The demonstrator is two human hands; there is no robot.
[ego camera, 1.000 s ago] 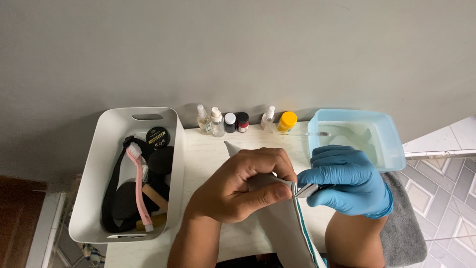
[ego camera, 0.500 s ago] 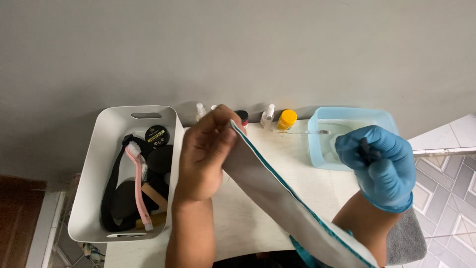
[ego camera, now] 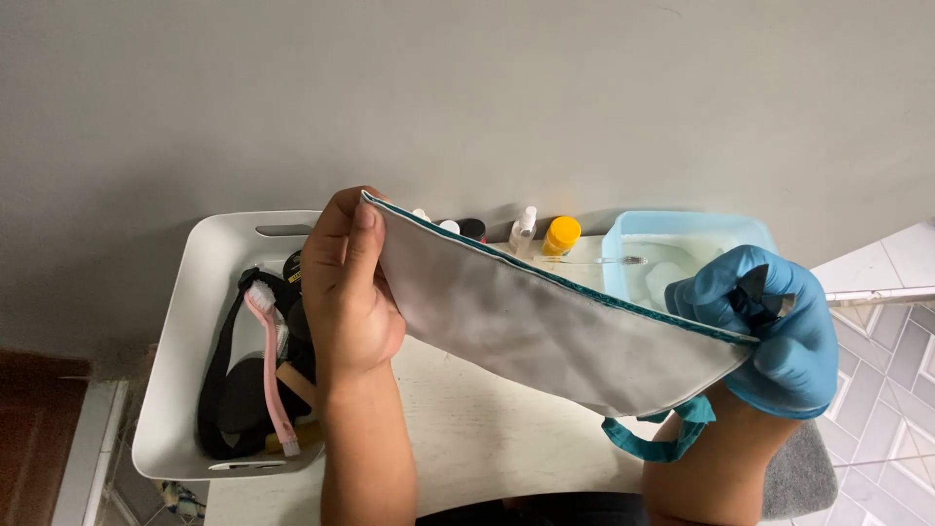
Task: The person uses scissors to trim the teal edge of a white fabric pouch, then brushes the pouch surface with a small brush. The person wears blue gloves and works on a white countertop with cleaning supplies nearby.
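White bin [ego camera: 185, 321] holding pink brush [ego camera: 268, 360]; grey pouch [ego camera: 545, 331] gripped by fingers of left hand [ego camera: 351, 292] and gloved right hand [ego camera: 774, 331].

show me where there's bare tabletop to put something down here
The bare tabletop lies below the grey cloth pouch, between the white bin and the right hand. It is crowded along the wall: small bottles and the blue tub. The left hand grips the pouch's other end.

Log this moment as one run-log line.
left hand: grips grey pouch end | right hand: gloved, grips other end plus small dark tool | pouch: raised above table
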